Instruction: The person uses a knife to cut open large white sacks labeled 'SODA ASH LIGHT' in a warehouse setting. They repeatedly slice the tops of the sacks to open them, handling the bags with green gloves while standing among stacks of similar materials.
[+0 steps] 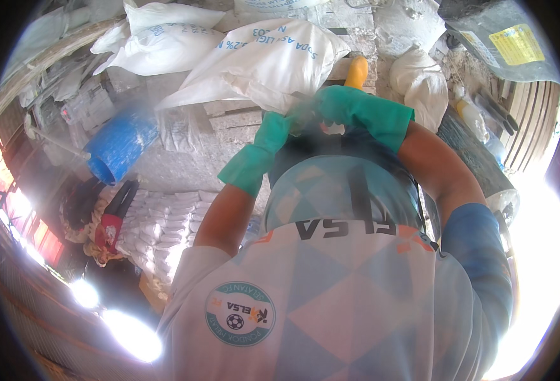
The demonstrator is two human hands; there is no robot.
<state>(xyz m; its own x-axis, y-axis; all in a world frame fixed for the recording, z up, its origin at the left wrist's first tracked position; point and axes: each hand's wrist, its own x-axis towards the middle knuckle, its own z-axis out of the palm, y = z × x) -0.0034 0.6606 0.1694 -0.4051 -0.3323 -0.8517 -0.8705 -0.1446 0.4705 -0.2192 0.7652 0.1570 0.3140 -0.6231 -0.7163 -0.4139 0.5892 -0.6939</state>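
A full white woven sack with blue print lies in front of me, its gathered near end drawn toward my body. My left hand, in a green rubber glove, is closed on that near end. My right hand, gloved the same way, is curled in beside it at the sack's near corner. A hazy smudge covers the fingertips of both, so the exact grip is blurred. Just beyond my right glove rises a rounded yellow-orange thing, partly covered.
Another white sack lies at the far left, and a tied white bag at the right. A blue plastic drum lies on its side at left. Stacked white sacks and a person in red appear lower left. A clear container stands far right.
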